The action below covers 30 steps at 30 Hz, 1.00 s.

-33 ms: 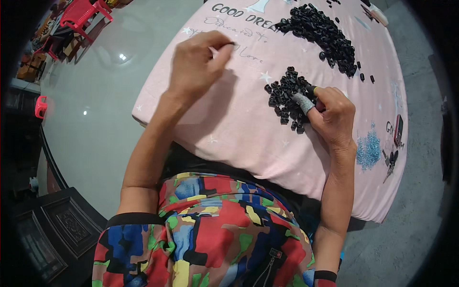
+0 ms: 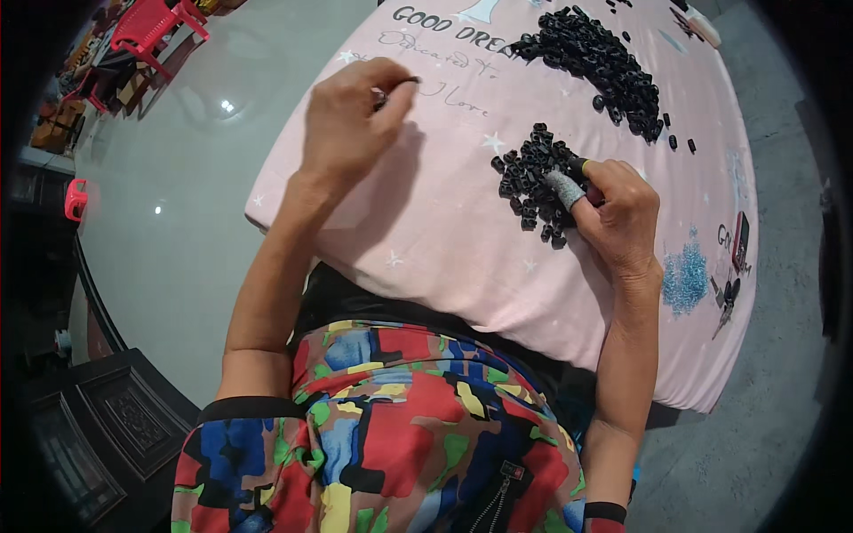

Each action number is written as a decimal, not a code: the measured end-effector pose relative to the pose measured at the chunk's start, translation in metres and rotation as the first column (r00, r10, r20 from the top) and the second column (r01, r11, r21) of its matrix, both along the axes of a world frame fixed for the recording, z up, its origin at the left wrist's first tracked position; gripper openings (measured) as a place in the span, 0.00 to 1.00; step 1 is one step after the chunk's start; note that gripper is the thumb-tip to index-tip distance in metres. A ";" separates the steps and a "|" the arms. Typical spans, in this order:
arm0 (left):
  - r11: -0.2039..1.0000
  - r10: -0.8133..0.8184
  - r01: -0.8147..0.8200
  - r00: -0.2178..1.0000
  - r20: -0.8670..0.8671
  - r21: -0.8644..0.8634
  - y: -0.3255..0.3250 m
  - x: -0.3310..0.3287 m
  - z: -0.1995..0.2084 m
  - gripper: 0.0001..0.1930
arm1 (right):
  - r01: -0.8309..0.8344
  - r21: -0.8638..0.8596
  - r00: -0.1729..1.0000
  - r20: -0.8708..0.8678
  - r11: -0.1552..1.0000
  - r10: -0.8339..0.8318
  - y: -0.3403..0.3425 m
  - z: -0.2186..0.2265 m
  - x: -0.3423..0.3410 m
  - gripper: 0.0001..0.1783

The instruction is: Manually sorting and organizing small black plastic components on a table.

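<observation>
Above the pink cloth (image 2: 462,240), my left hand (image 2: 351,124) is raised with thumb and finger pinched on a small black piece (image 2: 414,81), of which only the tip shows. My right hand (image 2: 622,218) is down at the right side of a small pile of black plastic pieces (image 2: 533,169). Its fingers are closed together against the pile, and grey wrapping (image 2: 565,190) covers one digit. Whatever lies between those fingertips is hidden. Farther off, a larger heap of similar black pieces (image 2: 595,67) spreads in a curved band.
Keys (image 2: 727,298) and a dark red flat object (image 2: 740,244) lie near the right edge, beside a blue speckled patch (image 2: 685,278) on the cloth. A red plastic chair (image 2: 158,34) stands on the shiny floor at far left. Dark carved panelling (image 2: 115,426) is at lower left.
My left hand has shifted slightly left, away from the small pile, still pinching the black piece. The right hand and both piles look the same.
</observation>
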State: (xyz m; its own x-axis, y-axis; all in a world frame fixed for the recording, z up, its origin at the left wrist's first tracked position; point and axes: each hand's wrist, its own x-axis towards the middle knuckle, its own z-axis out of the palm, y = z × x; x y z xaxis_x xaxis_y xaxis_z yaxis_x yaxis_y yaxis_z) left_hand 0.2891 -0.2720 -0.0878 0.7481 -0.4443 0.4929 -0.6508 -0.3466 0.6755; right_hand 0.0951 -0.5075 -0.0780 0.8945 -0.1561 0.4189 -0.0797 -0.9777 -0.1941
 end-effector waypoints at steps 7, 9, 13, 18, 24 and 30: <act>0.972 0.105 -0.129 0.987 0.125 0.198 0.023 0.012 -0.019 0.11 | 0.029 -0.033 0.993 0.114 0.999 -0.025 -0.010 -0.006 0.003 0.06; 0.972 0.119 -0.172 0.948 0.296 0.159 0.019 0.006 -0.016 0.12 | 0.025 0.049 0.991 0.131 0.998 -0.032 -0.010 -0.001 0.002 0.05; 0.970 -0.213 0.200 0.973 0.086 0.138 -0.008 -0.030 -0.005 0.14 | 0.031 0.130 0.985 0.162 0.991 -0.052 -0.012 0.005 -0.004 0.04; 0.760 -0.609 0.493 0.768 0.199 0.425 -0.050 -0.072 -0.020 0.36 | 0.092 0.213 0.974 0.183 0.973 -0.133 -0.026 0.002 -0.005 0.06; 0.782 -0.532 0.364 0.812 0.240 0.505 -0.080 -0.070 -0.031 0.33 | 0.221 0.161 0.946 0.205 0.962 -0.252 -0.043 0.011 -0.013 0.10; 0.737 -0.627 0.453 0.735 0.258 0.501 -0.100 -0.088 -0.019 0.30 | 0.297 0.211 0.913 0.224 0.931 -0.342 -0.049 0.013 -0.016 0.11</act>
